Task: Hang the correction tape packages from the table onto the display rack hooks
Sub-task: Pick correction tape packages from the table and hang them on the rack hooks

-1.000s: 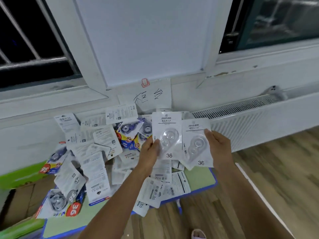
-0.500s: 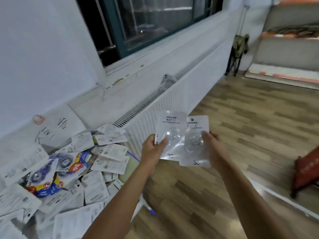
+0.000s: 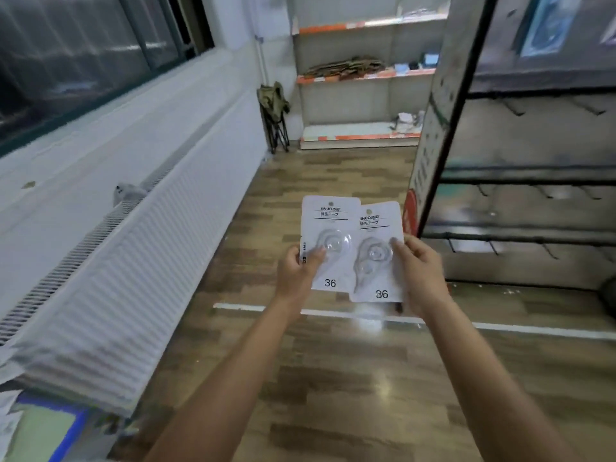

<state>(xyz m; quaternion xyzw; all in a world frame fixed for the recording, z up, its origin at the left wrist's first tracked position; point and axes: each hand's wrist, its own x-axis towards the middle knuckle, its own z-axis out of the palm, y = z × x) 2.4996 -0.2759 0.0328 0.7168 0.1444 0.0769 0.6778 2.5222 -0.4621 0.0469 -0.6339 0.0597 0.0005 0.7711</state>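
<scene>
Fingers (image 3: 313, 255) of both my hands pinch two upright correction tape packages (image 3: 328, 243); display rack hooks (image 3: 546, 195) lie ahead-right, nearer my right hand (image 3: 421, 273).

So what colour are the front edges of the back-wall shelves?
Orange, on the white back-wall shelving unit; the head view, the only one, shows it.

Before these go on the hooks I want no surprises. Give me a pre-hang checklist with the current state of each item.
1. Left hand grips the left white carded correction tape package: ok.
2. Right hand grips the right white carded package: ok.
3. Packages separated: not ok, they overlap.
4. Hang holes clear: cannot tell, too blurred.
5. Bare black metal rack hooks within reach: not ok.
</scene>
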